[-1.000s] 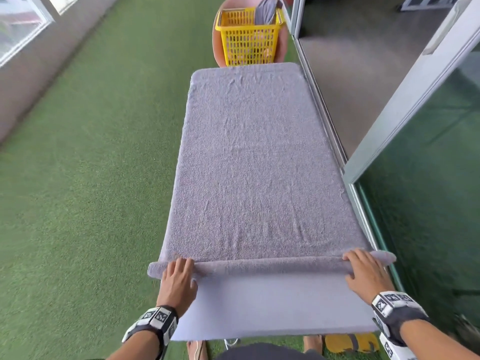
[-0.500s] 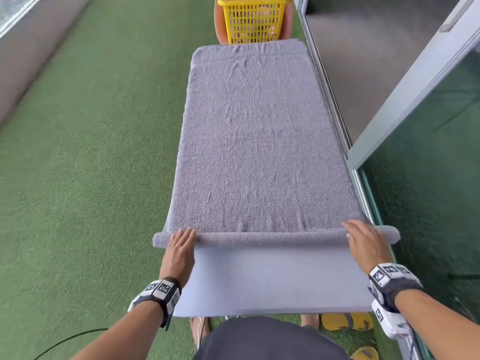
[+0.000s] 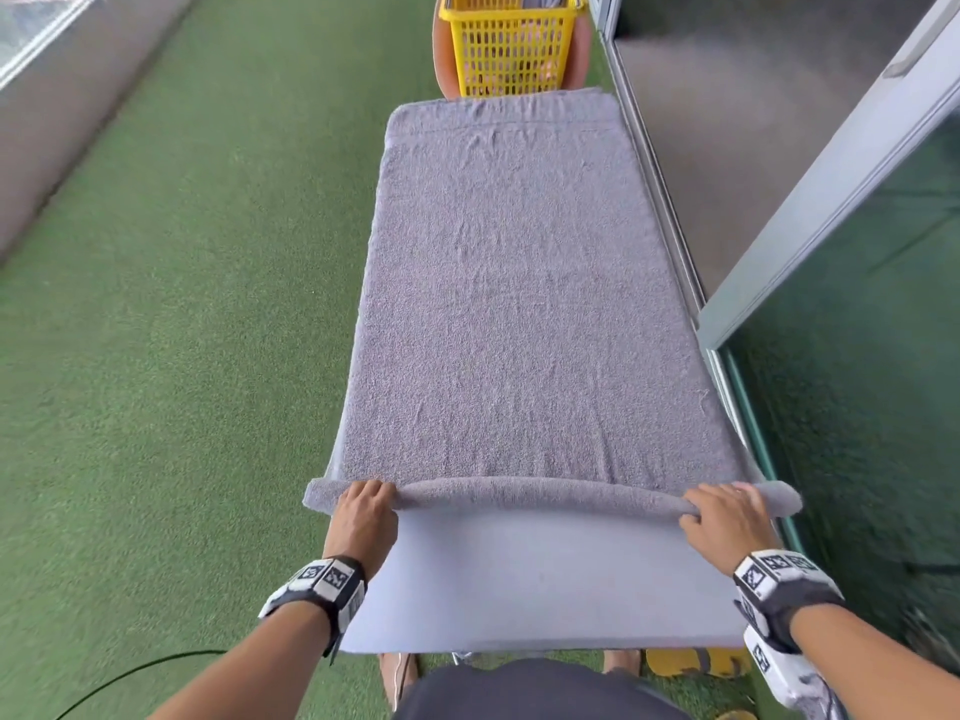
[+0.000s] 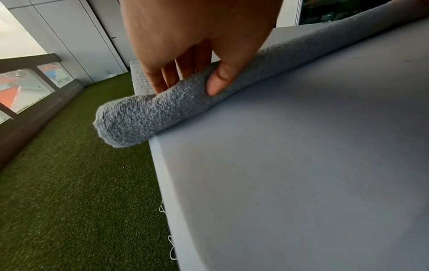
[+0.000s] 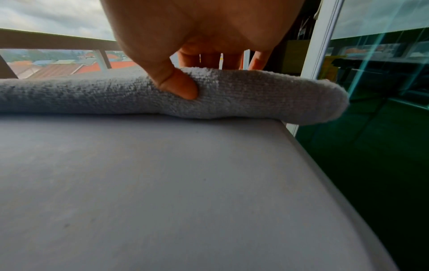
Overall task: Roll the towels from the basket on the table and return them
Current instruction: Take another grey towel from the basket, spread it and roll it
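- Green artificial turf [image 3: 182,356] covers the floor; glass railing on the left side, sliding glass door [image 3: 857,163] on the right.
- Table [image 3: 545,579]: long, pale grey top, runs away from the person; near end is bare.
- Towel [image 3: 519,304]: grey terry, laid flat lengthwise on table, covers most of the top up to the far edge.
- Near end of towel is wound into a thin roll lying across table width; both roll ends overhang the table sides.
- Left hand [image 3: 366,517]: grip at left end of roll. Fingers [image 4: 162,80] curl over the top, thumb presses the near face of roll (left wrist view).
- Right hand [image 3: 727,522]: grip at right end of roll. Fingers go over the far side, thumb [image 5: 178,86] digs into near face (right wrist view).
- Both wrists carry bands w/ black-and-white markers.
- Basket [image 3: 509,44]: yellow plastic, lattice walls, just beyond far end of table, on an orange-brown seat. Grey fabric shows inside at top edge.
- Yellow sandals [image 3: 696,662] on turf, under near edge of table.
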A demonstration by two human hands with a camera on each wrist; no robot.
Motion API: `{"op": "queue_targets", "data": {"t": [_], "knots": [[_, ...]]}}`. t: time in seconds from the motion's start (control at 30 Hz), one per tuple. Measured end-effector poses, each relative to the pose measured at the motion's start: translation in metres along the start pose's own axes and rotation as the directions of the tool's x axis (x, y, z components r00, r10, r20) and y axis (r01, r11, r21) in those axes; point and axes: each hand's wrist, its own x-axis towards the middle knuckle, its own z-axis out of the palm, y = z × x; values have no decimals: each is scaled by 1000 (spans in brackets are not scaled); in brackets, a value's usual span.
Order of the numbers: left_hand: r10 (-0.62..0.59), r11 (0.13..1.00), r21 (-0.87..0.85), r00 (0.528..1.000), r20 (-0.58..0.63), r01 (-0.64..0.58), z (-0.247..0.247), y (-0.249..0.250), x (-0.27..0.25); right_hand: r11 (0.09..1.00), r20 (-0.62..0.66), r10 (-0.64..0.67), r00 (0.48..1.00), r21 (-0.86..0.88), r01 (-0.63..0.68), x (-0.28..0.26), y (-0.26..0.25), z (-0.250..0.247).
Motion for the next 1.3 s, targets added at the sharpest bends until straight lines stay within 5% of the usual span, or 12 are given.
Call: {"op": "queue_targets", "data": {"t": [0.17,0.4,0.6,0.77,0.83,0.97,1.13,1.3], "knots": [[-56,997,-48,998,-15,55,2,-11,1,999,-185,-28,982,36,35,8,19,6],[-93,993,-69,995,45,96,16,7,-33,998,65,-14,998,61,10,-11,25,16],[-176,983,-63,984,-13,175,15,35,-52,1000,97,17,995,-8,-17,4,26,-11],[-217,976,8,972,89,217,17,46,-75,995,235,65,970,-85,-46,-22,31,-17],[-199,979,-18,977,70,201,17,43,-80,997,206,65,976,-45,-56,-36,31,-13],[-202,974,-118,977,-75,192,35,30,-102,992,-83,-18,996,120,28,-69,25,3],[-66,993,-94,997,40,69,47,25,-127,996,84,-8,996,89,0,-108,19,23],[-84,995,-65,996,-32,81,26,19,-105,995,79,66,995,73,-72,-101,5,11]]}}
